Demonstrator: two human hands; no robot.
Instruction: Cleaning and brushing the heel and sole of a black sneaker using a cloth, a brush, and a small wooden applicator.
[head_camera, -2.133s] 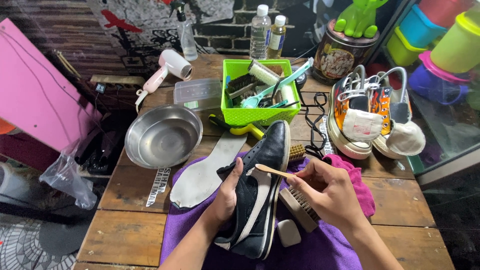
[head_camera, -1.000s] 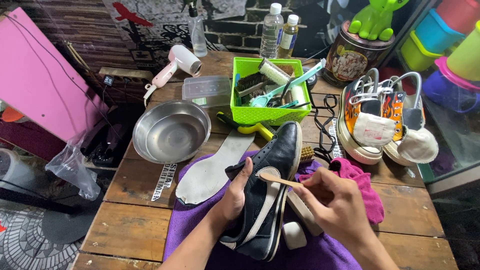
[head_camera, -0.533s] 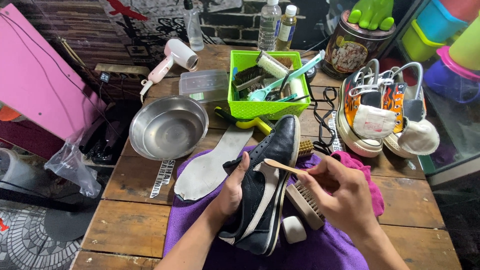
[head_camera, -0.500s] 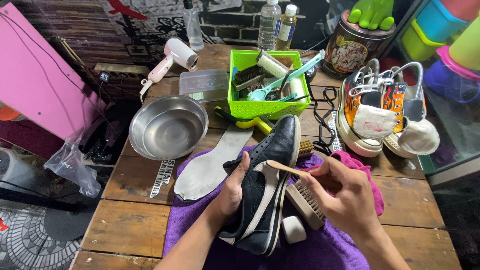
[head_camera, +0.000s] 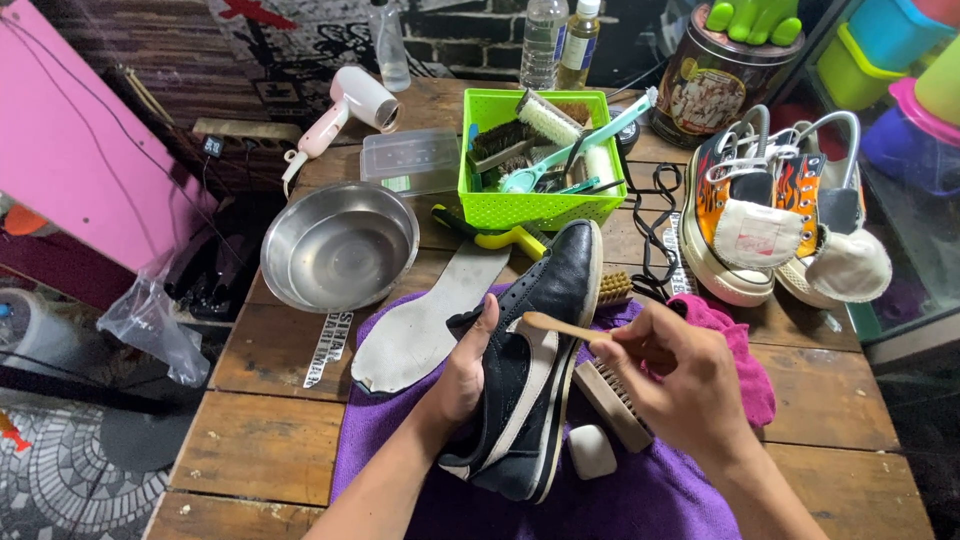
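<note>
Slippage is the risk: black sneaker (head_camera: 530, 385) is gripped on edge by left hand (head_camera: 468, 372) over purple cloth (head_camera: 640, 500); right hand (head_camera: 680, 375) pinches wooden-handled brush (head_camera: 555, 326) (bristles hidden), which could skid off.

left hand: your left hand (head_camera: 462, 372) grips the black sneaker (head_camera: 528, 372) by its opening, tilted on its side, toe pointing away from you.
right hand: your right hand (head_camera: 672, 375) pinches a slim wooden-handled brush (head_camera: 556, 326), its tip on the sneaker's white side stripe.
under the shoe: a purple cloth (head_camera: 620, 497) on the wooden worktop (head_camera: 260, 455).
beside it: a scrub brush (head_camera: 612, 404) and a white eraser block (head_camera: 591, 450) to the right, a grey insole (head_camera: 425, 325) to the left.
farther back: a steel bowl (head_camera: 340, 245), a green basket (head_camera: 540, 205) of brushes.
</note>
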